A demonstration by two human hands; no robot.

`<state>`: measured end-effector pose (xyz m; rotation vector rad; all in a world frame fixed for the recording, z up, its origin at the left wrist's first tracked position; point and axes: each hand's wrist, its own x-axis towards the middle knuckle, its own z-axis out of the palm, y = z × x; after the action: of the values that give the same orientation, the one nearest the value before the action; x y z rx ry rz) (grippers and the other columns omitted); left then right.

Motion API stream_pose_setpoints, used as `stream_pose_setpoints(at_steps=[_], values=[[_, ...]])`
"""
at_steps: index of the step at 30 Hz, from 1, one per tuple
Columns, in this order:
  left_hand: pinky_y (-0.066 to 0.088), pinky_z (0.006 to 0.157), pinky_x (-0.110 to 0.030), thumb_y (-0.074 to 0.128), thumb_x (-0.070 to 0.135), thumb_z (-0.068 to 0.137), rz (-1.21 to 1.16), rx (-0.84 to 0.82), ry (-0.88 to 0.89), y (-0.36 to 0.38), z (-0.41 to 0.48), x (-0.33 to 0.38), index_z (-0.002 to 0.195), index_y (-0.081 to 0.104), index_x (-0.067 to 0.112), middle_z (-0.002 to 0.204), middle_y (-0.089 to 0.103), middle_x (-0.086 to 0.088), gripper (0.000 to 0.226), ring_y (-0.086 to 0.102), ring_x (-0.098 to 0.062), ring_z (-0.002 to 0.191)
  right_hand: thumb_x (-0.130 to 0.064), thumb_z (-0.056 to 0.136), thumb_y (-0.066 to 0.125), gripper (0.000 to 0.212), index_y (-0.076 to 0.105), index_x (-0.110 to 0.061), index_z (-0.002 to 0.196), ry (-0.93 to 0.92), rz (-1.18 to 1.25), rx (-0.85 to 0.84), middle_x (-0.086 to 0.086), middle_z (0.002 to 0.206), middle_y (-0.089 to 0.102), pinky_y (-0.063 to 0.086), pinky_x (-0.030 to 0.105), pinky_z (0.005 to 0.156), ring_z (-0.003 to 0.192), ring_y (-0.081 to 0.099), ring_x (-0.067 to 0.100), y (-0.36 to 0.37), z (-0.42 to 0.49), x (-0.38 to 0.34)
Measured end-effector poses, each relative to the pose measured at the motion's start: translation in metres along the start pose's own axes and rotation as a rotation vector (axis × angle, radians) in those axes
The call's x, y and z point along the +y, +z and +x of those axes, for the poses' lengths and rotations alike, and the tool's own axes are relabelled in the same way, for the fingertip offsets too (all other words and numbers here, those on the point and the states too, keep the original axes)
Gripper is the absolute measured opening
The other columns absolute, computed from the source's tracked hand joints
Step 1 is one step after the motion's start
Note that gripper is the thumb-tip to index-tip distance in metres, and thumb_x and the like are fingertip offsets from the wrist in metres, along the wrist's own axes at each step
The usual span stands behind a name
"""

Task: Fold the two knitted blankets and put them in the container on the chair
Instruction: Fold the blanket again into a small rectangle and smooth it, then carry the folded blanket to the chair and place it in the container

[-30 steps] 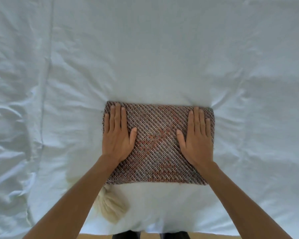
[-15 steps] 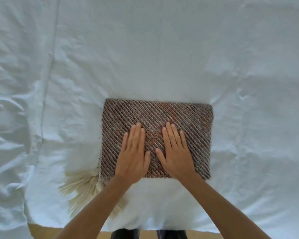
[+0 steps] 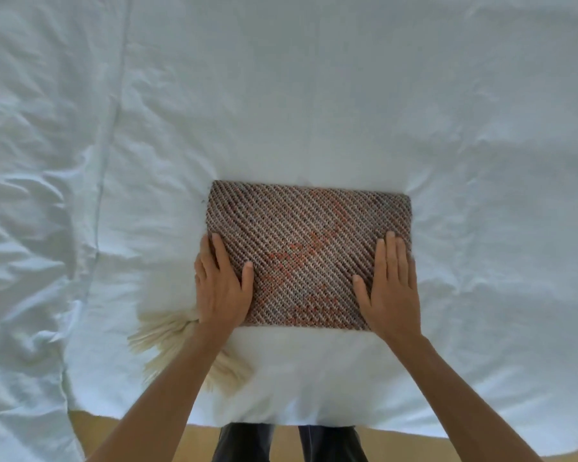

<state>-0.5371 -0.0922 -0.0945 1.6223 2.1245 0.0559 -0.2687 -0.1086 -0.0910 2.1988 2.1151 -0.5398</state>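
A brown and orange knitted blanket (image 3: 309,241) lies folded into a flat rectangle on the white bed sheet (image 3: 314,95). My left hand (image 3: 219,288) presses flat on its near left corner, fingers straight, partly over the left edge. On the near right corner my right hand (image 3: 391,288) lies flat with straight fingers. A cream fringe (image 3: 167,338) sticks out at the blanket's near left, partly hidden under my left forearm. No second blanket, container or chair is in view.
The wrinkled white sheet covers the whole bed, with a seam (image 3: 111,128) running down the left side. The bed's near edge shows a wooden floor (image 3: 414,445) and my dark trouser legs (image 3: 247,441) below.
My hands have slid apart from the blanket's middle out to its near left and right corners. More of the cream fringe shows.
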Motion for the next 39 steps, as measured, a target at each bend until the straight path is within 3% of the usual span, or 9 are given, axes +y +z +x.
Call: stream_pose_setpoints(at_steps=[3, 8, 12, 15, 18, 21, 30, 36, 39], values=[[0.034, 0.101, -0.053, 0.047, 0.053, 0.087, -0.064, -0.055, -0.217, -0.010, 0.004, 0.008, 0.147, 0.010, 0.007, 0.140, 0.033, -0.024, 0.084, 0.034, -0.039, 0.124, -0.045, 0.096, 0.036, 0.073, 0.002, -0.007, 0.149, 0.307, 0.226, -0.034, 0.017, 0.156, 0.007, 0.016, 0.048, 0.116, 0.142, 0.012, 0.033, -0.008, -0.011, -0.009], [0.036, 0.102, -0.051, 0.065, 0.058, 0.073, -0.164, -0.186, -0.371, -0.022, 0.027, 0.000, 0.134, 0.027, 0.007, 0.130, 0.045, -0.016, 0.089, 0.042, -0.037, 0.120, -0.042, 0.089, 0.051, 0.081, 0.004, -0.011, 0.149, 0.546, 0.485, -0.026, 0.018, 0.148, 0.028, 0.029, 0.052, 0.108, 0.132, 0.029, 0.036, -0.015, 0.000, -0.025], [0.045, 0.099, -0.046, 0.080, 0.047, 0.066, -0.539, -0.413, -0.454, -0.036, 0.045, -0.013, 0.134, 0.040, 0.008, 0.128, 0.055, -0.011, 0.088, 0.056, -0.031, 0.112, -0.036, 0.075, 0.069, 0.085, 0.024, -0.008, 0.142, 0.778, 0.689, -0.062, 0.015, 0.136, 0.043, 0.037, 0.051, 0.103, 0.123, 0.042, 0.035, -0.025, 0.020, -0.016], [0.052, 0.087, -0.037, 0.085, 0.038, 0.061, -0.742, -0.487, -0.512, -0.043, 0.048, -0.018, 0.123, 0.057, 0.008, 0.116, 0.065, -0.010, 0.075, 0.065, -0.024, 0.095, -0.028, 0.067, 0.078, 0.075, 0.045, -0.003, 0.130, 0.896, 0.899, -0.163, 0.013, 0.123, 0.057, 0.047, 0.045, 0.095, 0.108, 0.056, 0.033, -0.033, 0.031, -0.003], [0.052, 0.091, -0.042, 0.086, 0.031, 0.061, -0.869, -0.505, -0.584, -0.048, 0.040, -0.016, 0.120, 0.058, 0.007, 0.113, 0.066, -0.011, 0.070, 0.065, -0.027, 0.096, -0.021, 0.064, 0.082, 0.059, 0.059, -0.004, 0.115, 0.907, 1.127, -0.265, 0.009, 0.106, 0.066, 0.054, 0.044, 0.083, 0.093, 0.063, 0.030, -0.043, 0.028, 0.004], [0.051, 0.092, -0.047, 0.086, 0.028, 0.062, -0.905, -0.517, -0.592, -0.065, 0.027, -0.007, 0.114, 0.060, 0.008, 0.110, 0.067, -0.012, 0.061, 0.066, -0.030, 0.096, -0.019, 0.064, 0.082, 0.040, 0.063, -0.010, 0.098, 0.837, 1.221, -0.282, 0.002, 0.092, 0.068, 0.052, 0.031, 0.064, 0.082, 0.065, 0.022, -0.062, 0.015, 0.004], [0.056, 0.070, -0.033, 0.084, 0.024, 0.066, -0.904, -0.509, -0.479, -0.142, -0.057, 0.025, 0.105, 0.063, 0.011, 0.102, 0.070, -0.007, 0.046, 0.069, -0.024, 0.088, -0.018, 0.065, 0.081, 0.037, 0.065, -0.018, 0.099, 0.711, 1.320, -0.291, 0.002, 0.099, 0.071, 0.054, 0.038, 0.077, 0.088, 0.068, 0.025, -0.136, -0.075, 0.014], [0.053, 0.088, -0.042, 0.081, 0.024, 0.070, -0.882, -0.559, -0.323, -0.176, -0.111, 0.044, 0.119, 0.059, 0.010, 0.111, 0.068, -0.007, 0.056, 0.067, -0.026, 0.097, -0.017, 0.067, 0.080, 0.035, 0.066, -0.020, 0.099, 0.724, 1.411, -0.201, 0.004, 0.099, 0.072, 0.056, 0.040, 0.074, 0.085, 0.070, 0.026, -0.175, -0.155, 0.023], [0.054, 0.083, -0.039, 0.080, 0.023, 0.071, -0.859, -0.604, -0.270, -0.181, -0.124, 0.048, 0.113, 0.060, 0.015, 0.110, 0.068, -0.007, 0.047, 0.067, -0.025, 0.096, -0.021, 0.068, 0.080, 0.041, 0.064, -0.018, 0.106, 0.765, 1.398, -0.137, 0.004, 0.100, 0.071, 0.055, 0.045, 0.079, 0.087, 0.069, 0.029, -0.184, -0.190, 0.021]])
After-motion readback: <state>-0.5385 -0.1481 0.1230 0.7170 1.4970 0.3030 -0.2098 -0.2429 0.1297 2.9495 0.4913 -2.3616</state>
